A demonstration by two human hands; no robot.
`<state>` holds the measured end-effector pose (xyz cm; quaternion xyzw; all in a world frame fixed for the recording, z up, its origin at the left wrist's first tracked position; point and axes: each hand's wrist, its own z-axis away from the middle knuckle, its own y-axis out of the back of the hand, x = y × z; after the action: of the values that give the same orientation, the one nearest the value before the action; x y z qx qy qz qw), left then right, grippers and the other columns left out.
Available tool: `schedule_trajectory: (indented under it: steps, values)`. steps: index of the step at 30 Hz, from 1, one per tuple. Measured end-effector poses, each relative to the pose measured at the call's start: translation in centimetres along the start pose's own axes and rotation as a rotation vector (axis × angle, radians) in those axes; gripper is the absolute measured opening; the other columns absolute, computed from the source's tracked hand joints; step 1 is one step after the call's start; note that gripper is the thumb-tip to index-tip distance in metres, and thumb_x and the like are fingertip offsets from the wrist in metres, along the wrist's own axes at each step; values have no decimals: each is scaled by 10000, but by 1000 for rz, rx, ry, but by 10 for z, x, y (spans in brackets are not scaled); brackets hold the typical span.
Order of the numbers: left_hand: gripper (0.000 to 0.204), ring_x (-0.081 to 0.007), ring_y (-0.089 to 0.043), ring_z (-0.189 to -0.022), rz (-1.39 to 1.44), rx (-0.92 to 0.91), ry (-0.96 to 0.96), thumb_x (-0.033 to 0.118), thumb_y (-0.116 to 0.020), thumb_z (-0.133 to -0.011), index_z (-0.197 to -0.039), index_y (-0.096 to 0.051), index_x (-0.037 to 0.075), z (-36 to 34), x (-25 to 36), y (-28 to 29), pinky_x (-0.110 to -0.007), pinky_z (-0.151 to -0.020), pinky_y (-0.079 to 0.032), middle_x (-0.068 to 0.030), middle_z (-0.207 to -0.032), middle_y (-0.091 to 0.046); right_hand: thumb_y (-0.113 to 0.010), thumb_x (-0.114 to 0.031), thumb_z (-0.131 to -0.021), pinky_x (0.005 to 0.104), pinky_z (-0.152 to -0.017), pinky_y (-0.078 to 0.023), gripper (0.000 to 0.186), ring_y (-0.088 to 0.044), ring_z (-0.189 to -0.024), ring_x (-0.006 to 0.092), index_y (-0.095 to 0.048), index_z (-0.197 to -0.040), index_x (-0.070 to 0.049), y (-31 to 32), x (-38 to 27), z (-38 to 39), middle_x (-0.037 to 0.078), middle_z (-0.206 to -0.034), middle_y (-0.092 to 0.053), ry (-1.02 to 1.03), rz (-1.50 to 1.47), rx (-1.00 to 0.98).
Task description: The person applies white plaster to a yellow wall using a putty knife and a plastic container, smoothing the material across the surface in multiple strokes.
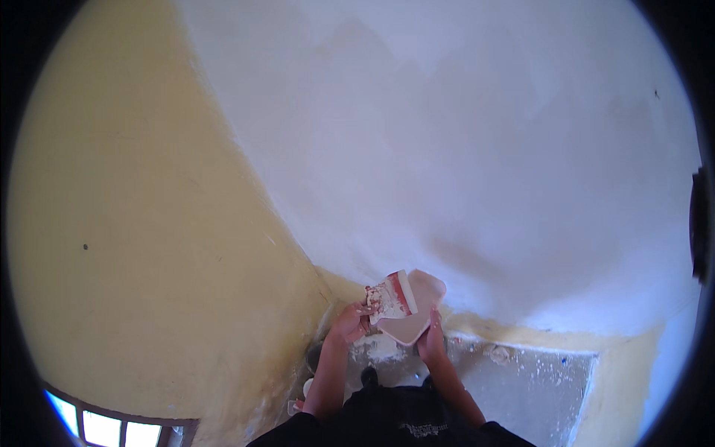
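My left hand [350,323] is closed round the handle end of a wide putty knife [389,299], whose red and white blade is caked with white paste. Its broad edge lies over a flat, pale pink board [407,328] with rounded corners. My right hand [431,341] grips that board by its lower right side, fingers partly hidden beneath it. Whether the blade touches the board or hovers just above it, I cannot tell. In front of both hands rises a wall [462,164] coated in whitish plaster, with darker, damp-looking patches.
To the left stands a bare yellow wall [149,208], meeting the white one at a corner. White splashes and a powdery heap [380,347] mark the grey floor [514,380]. A window [104,428] shows at lower left. A dark object [698,223] juts in at the right edge.
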<state>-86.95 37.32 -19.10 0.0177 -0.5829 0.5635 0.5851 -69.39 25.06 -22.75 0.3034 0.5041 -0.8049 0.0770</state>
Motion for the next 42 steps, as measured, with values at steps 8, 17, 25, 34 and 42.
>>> schedule_trajectory:
  steps: [8, 17, 25, 34, 42]
  values:
    - [294, -88, -590, -934, -364, 367, -866, 145, -496, -992, -1242, -567, 6, -1, 189, -114, -262, -815, -487, -46, -1021, -646, -382, -379, -1031, 407, -1034, -417, 476, -531, -1190, 248, -390, -1356, -32, -8, -3, 10, 126, -1304, -526, 20, 106, -99]
    - [624, -378, -502, -1248, -1502, 1039, -1566, -88, -525, -777, -1386, -397, -42, -99, 357, -213, -382, -890, -543, -249, -1401, -453, -379, -419, -1022, 413, -1038, -417, 516, -511, -1233, 249, -379, -1389, -56, -3, 15, 14, 112, -1332, -512, -17, 86, -110]
    - [534, -393, -615, -1047, -1453, 700, -1600, -73, -544, -798, -1327, -492, -15, -81, 236, -144, -408, -733, -564, -266, -1202, -585, -402, -429, -1013, 426, -1049, -407, 540, -498, -1249, 271, -361, -1409, -65, -19, 13, 17, 106, -1357, -502, 14, 97, -63]
    - [157, -455, -648, -807, -797, 1174, -1443, 56, -550, -801, -863, -641, -55, -43, 401, -138, -516, -713, -495, -272, -812, -658, -390, -431, -1015, 422, -1056, -398, 541, -500, -1246, 266, -362, -1406, -58, 10, 33, 1, 101, -1351, -507, -85, 92, -146]
    - [310, -420, -662, -783, -1158, 1050, -1465, 85, -582, -769, -1060, -629, -11, -66, 362, -288, -523, -724, -522, -247, -809, -669, -382, -423, -1019, 429, -1052, -402, 530, -507, -1235, 266, -367, -1404, -60, -12, 20, 11, 102, -1332, -518, -98, 100, -123]
